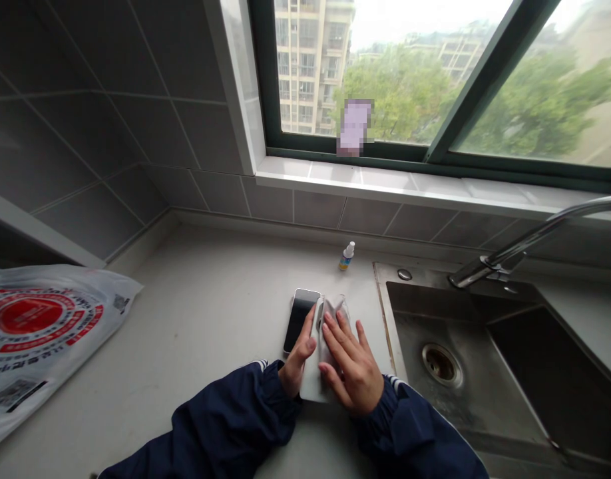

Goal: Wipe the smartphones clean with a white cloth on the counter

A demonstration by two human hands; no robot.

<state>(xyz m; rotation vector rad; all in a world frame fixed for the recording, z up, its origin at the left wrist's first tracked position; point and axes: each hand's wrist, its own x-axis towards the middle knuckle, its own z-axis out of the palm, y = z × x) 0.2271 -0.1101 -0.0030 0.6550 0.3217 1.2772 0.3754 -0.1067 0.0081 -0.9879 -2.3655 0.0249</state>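
My left hand (301,352) is closed along the left edge of a flat, white, phone-shaped thing (311,382); a dark spot shows near its top, and I cannot tell whether it is a phone or a case. Across its face lies a thin pale grey cloth (335,307), bunched at the upper end. My right hand (350,366) presses the cloth down onto it, fingers long and slightly apart, the thumb near the left hand. Just left of this, a phone (301,313) with a dark screen and pale rim lies on the counter. Beyond stands a small white-capped spray bottle (346,256).
The pale counter (210,313) meets a steel sink (415,346) close on the right, with a chrome faucet (510,249) behind it. A white plastic bag (46,332) with red print lies at the left. Tiled wall and a window (400,80) stand behind.
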